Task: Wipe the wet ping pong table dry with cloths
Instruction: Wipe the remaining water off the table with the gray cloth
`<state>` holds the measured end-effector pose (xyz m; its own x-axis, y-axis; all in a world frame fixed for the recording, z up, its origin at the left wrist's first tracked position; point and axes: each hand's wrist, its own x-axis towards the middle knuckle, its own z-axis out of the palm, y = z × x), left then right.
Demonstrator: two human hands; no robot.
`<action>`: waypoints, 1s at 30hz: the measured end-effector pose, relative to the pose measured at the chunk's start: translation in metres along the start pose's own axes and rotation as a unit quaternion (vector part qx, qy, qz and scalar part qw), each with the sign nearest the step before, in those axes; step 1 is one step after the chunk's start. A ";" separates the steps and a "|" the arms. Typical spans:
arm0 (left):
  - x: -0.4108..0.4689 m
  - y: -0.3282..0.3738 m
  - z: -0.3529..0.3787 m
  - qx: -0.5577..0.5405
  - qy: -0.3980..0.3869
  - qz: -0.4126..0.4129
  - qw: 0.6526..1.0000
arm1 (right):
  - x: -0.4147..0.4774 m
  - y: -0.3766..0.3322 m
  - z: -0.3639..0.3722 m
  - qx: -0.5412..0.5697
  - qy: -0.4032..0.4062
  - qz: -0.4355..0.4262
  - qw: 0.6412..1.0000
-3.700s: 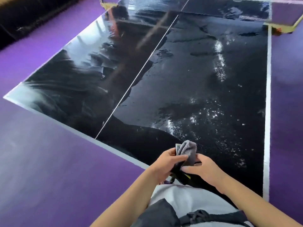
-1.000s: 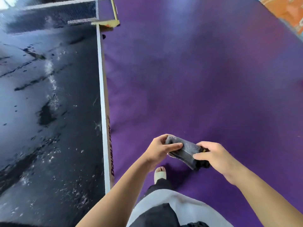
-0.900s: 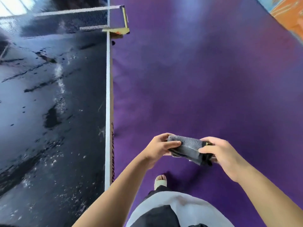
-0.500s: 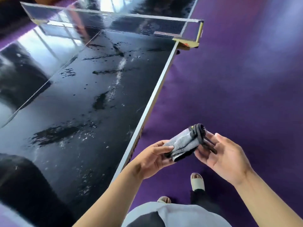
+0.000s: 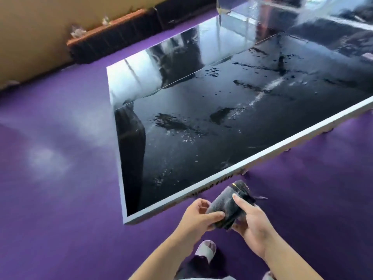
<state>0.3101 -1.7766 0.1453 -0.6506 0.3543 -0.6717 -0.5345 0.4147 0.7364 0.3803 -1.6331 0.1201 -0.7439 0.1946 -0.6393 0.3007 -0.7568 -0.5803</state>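
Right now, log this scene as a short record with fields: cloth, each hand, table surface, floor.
cloth: grey cloth, folded, held in the air off the table's near corner, not on it
left hand: left hand pinches the cloth's lower end
right hand: right hand has its grip on the cloth's right side, thumb on top
table surface: ping pong table black, wet patches and droplets across it
floor: purple floor

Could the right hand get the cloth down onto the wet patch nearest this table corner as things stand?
Probably yes: the right hand holds the cloth with the left hand just off the table edge, and nothing lies between it and the wet patch.
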 end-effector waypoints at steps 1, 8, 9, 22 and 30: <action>-0.005 -0.004 -0.008 0.030 0.012 -0.005 0.999 | 0.005 0.002 0.006 -0.019 0.007 0.012 1.000; -0.004 -0.035 -0.109 -0.070 0.171 0.017 0.983 | 0.036 0.002 0.055 -0.145 0.043 -0.001 0.989; -0.001 -0.038 -0.125 -0.089 0.181 0.015 0.979 | 0.042 0.005 0.063 -0.155 0.049 0.001 0.987; 0.094 -0.062 -0.305 0.012 0.238 0.030 0.971 | 0.112 0.036 0.159 -0.239 0.101 0.011 0.966; 0.220 -0.005 -0.351 0.248 0.272 0.011 0.930 | 0.187 -0.024 0.201 -0.360 0.087 -0.040 0.928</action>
<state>-0.0195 -1.9945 0.0222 -0.9070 -0.0541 -0.4175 -0.2919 0.7954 0.5311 0.1137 -1.7042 0.1157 -0.6926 0.3772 -0.6148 0.6159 -0.1343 -0.7763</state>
